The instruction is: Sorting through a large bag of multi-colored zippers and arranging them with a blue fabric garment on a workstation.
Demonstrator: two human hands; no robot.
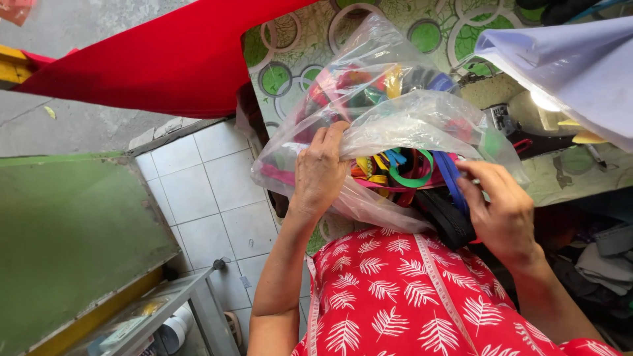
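Observation:
A clear plastic bag (402, 118) stuffed with coloured zippers and tapes rests on the table edge in front of me. My left hand (320, 173) grips the bag's open mouth and holds it apart. Reaching into the opening, my right hand (504, 211) pinches a blue strip (450, 173) beside a black zipper roll (448, 221). Green, yellow and pink strips (395, 168) show in the opening. A measuring tape (438, 283) hangs over my red leaf-print top.
A table with a green circle-pattern cloth (283, 72) lies behind the bag. Red fabric (165, 59) stretches across the upper left. A sewing machine (508, 115) sits at right under pale cloth (567, 66). A green board (66, 231) and tiled floor (211, 198) are at left.

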